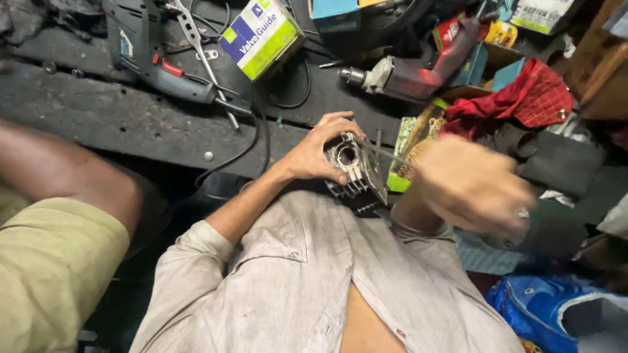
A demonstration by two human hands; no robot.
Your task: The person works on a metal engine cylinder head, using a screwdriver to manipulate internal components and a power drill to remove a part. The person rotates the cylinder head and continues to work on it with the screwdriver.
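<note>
My left hand (313,151) grips a finned grey metal engine cylinder (353,171) with a round bore, held close in front of my chest. My right hand (472,191), blurred by motion, is closed on a thin metal rod-like tool (386,152). The tool's far end reaches the top of the cylinder. I wear a pale grey shirt (294,274), partly unbuttoned. A ring shows on a finger of my right hand.
On the dark workbench (118,117) lie a blue-grey power drill (147,52), a red and grey drill (405,72), a white and green carton (261,29), cables and a red cloth (523,98). Another person's bare limb and olive garment (52,261) are at left. A blue bag (549,314) sits lower right.
</note>
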